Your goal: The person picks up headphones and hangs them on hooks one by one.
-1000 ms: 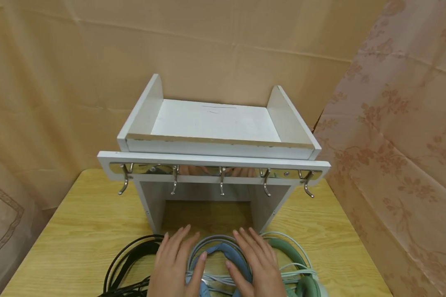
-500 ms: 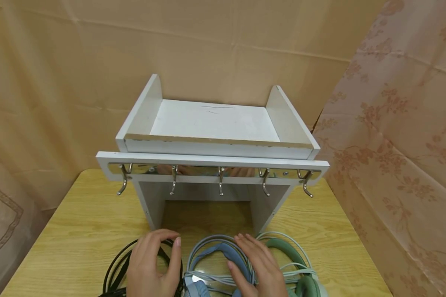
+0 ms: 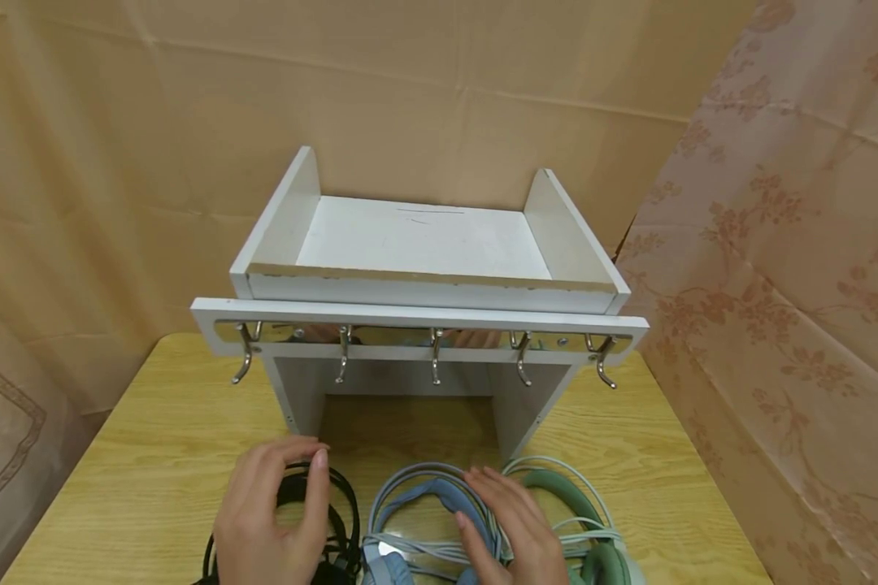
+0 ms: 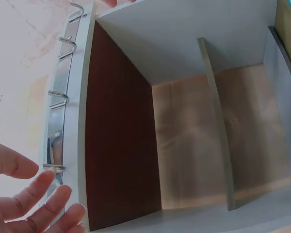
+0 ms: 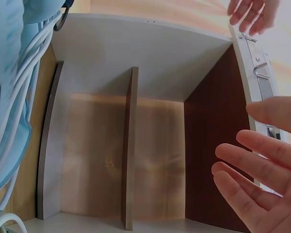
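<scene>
My left hand (image 3: pixel 267 520) hovers over the black headphones (image 3: pixel 353 520) at the front left, fingers bent and thumb apart, with nothing held; it covers part of them. Loosely spread, my right hand (image 3: pixel 519 528) is over the right side of the blue headphones (image 3: pixel 446 487), near the green headphones (image 3: pixel 563 491). Each pair lies on the table with thin looped cables around it. In the left wrist view the left hand (image 4: pixel 29 206) has free space between thumb and fingers. The right wrist view likewise has the right hand (image 5: pixel 266 170) with bare fingers apart.
Behind the headphones stands a white shelf unit (image 3: pixel 432 294) with an open top tray. Along its front runs a rail with several metal hooks (image 3: pixel 436 357). The wooden table (image 3: pixel 154 463) extends to both sides, with cloth curtains (image 3: pixel 424 89) behind and right.
My left hand has moved left, from beside the blue headphones to over the black ones, its fingers bending more. The black headphones' loops look shifted. The right hand has barely moved.
</scene>
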Motion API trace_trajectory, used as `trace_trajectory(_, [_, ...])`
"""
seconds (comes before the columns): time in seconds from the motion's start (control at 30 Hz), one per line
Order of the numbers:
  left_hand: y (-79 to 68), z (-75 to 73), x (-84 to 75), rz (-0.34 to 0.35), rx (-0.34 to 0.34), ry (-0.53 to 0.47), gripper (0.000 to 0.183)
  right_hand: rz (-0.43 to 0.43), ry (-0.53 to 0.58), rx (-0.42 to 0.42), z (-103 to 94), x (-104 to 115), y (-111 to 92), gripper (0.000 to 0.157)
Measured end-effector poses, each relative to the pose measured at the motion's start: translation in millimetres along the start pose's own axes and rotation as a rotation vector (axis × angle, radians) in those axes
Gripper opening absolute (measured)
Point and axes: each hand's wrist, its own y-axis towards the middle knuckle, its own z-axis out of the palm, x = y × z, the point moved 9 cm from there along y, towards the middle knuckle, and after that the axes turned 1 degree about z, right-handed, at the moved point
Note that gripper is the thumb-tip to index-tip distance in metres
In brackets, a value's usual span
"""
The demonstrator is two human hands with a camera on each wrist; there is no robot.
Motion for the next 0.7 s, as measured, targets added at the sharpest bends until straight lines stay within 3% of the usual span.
trace_trajectory(0.1, [4.7, -2.7, -1.0, -0.007, -0.01, -0.021, 0.018, -0.008, 0.012, -0.02, -0.9, 0, -1, 0.049])
trace_trajectory(0.3, [17.2, -10.8, -6.9, 0.057, -0.089, -0.113, 0.008, 0.007, 0.011, -0.002, 0.9, -2, 0, 0.046])
trace_trajectory(0.47, [27.7, -17.5, -15.9, 0.156, -0.143, -0.162, 0.027, 0.024, 0.002, 0.015, 1.9, -3, 0, 0.044])
trace_trajectory(0.7, [39.1, -19.8, -22.6, 0.196, -0.12, -0.164, 0.039, 0.042, 0.003, 0.036, 3.5, -4, -1, 0.043])
